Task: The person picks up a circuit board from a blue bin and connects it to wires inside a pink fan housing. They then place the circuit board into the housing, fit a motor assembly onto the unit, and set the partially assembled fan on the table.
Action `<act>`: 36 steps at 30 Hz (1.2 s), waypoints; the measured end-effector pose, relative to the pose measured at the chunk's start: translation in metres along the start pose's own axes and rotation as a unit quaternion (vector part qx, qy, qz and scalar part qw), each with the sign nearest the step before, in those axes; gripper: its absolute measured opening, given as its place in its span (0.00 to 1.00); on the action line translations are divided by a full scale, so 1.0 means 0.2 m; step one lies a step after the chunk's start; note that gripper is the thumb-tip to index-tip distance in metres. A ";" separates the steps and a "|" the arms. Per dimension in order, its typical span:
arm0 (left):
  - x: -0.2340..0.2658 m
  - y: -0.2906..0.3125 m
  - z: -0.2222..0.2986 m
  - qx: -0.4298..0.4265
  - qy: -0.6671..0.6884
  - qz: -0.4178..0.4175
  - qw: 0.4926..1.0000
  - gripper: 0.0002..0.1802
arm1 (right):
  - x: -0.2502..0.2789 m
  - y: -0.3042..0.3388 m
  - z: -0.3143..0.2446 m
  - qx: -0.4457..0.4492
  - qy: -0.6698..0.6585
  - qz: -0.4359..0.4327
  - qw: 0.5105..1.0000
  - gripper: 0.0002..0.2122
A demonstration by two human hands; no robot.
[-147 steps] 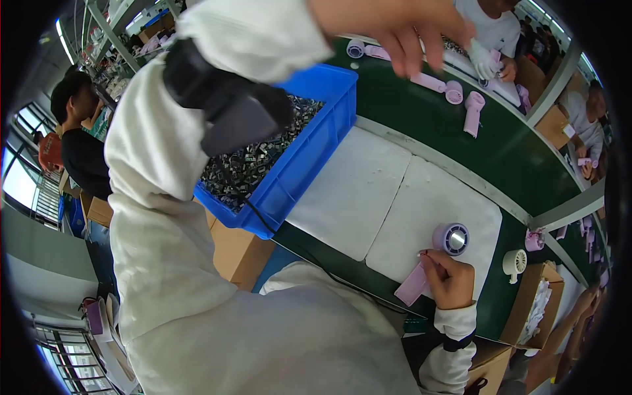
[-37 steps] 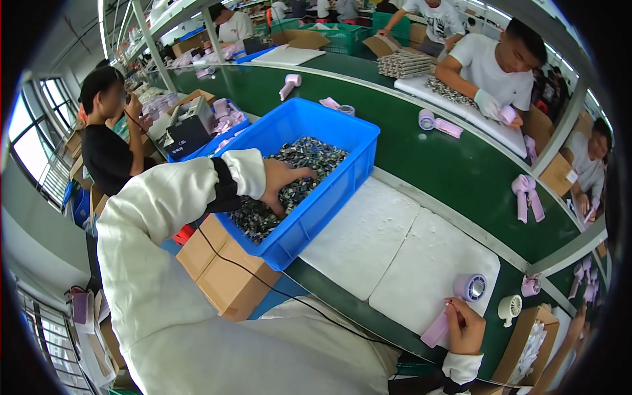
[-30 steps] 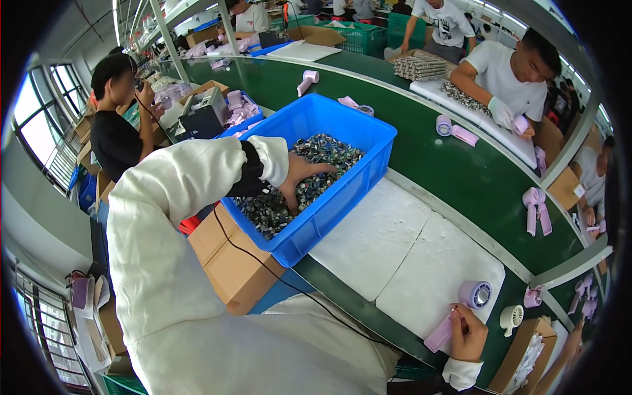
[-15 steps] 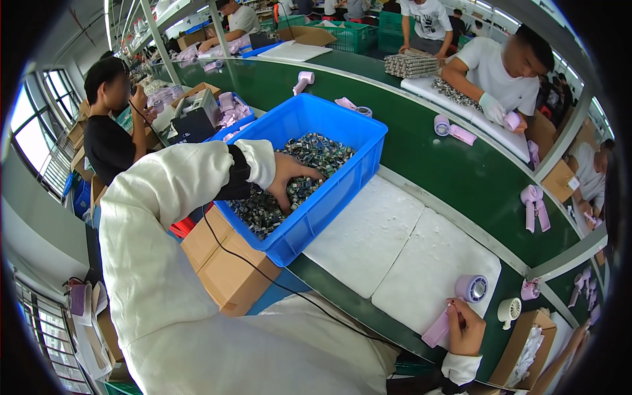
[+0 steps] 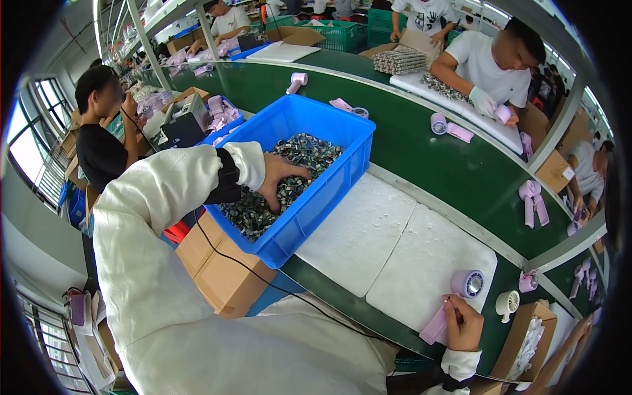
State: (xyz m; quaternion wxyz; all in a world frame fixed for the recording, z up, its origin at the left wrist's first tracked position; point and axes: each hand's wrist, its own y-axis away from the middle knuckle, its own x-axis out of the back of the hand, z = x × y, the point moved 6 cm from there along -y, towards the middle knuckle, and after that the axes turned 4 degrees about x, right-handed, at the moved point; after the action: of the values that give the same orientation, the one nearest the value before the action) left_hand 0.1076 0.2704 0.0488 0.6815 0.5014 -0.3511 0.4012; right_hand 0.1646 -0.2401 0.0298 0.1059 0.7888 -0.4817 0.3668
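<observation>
My left hand [image 5: 279,174] reaches into a blue plastic bin [image 5: 293,230]. Thumb and fingers are spread over a heap of small electronic parts [image 5: 309,148], apparently little circuit boards; some fingertips are hidden among them. Far to the right, my right hand [image 5: 466,326] pinches a pink handheld fan where its handle [image 5: 434,327] meets the round lilac fan head [image 5: 468,283]. The fan lies on a white foam mat [image 5: 421,257], head pointing away from me. My fingers cover part of the joint.
Beyond the mat runs a green conveyor belt [image 5: 408,151] carrying several pink fans. An off-white fan part [image 5: 507,303] and a cardboard box [image 5: 525,345] are at right. A black cable [image 5: 263,280] crosses before me. Co-workers sit opposite and at left; one co-worker's gloved hand [image 5: 484,102] holds a fan part.
The whole view has shifted slightly, moving the scene a little left. My left hand stays in the bin, and my right hand keeps its grip on the fan.
</observation>
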 end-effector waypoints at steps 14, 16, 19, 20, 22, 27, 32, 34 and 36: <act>0.02 -0.01 -0.01 -0.007 0.064 -0.018 0.998 0.59 | 0.00 0.01 -0.04 0.016 -0.004 0.030 0.999 0.07; 0.04 0.00 0.02 0.000 0.064 -0.032 0.997 0.58 | 0.00 0.01 -0.03 0.010 -0.002 0.028 1.000 0.07; 0.02 0.03 0.03 0.016 0.044 -0.048 0.998 0.57 | 0.00 0.01 -0.03 0.024 -0.010 0.030 0.999 0.08; 0.01 0.04 0.04 0.013 0.041 -0.051 0.998 0.57 | 0.01 0.01 -0.02 0.020 -0.010 0.033 0.999 0.08; -0.01 0.07 0.07 -0.018 0.053 -0.033 0.998 0.57 | 0.01 0.01 -0.03 0.018 -0.007 0.023 1.000 0.08; 0.02 0.06 0.09 -0.029 0.047 -0.020 0.998 0.56 | 0.01 0.00 -0.04 0.013 -0.009 0.023 1.000 0.08; 0.03 0.06 0.11 -0.028 0.040 -0.014 0.999 0.54 | 0.01 0.00 -0.03 0.018 -0.005 0.027 0.999 0.08; 0.02 0.07 0.08 -0.035 0.042 0.017 0.998 0.54 | 0.01 0.01 -0.03 0.023 -0.002 0.033 0.999 0.08; 0.03 0.08 0.08 -0.043 0.039 0.028 0.998 0.53 | 0.01 0.01 -0.02 0.019 -0.002 0.041 0.999 0.08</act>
State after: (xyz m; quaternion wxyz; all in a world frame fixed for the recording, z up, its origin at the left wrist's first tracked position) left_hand 0.0940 0.2594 0.0636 0.7041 0.4455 -0.3554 0.4235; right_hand 0.1610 -0.2409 0.0341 0.0747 0.7711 -0.5068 0.3782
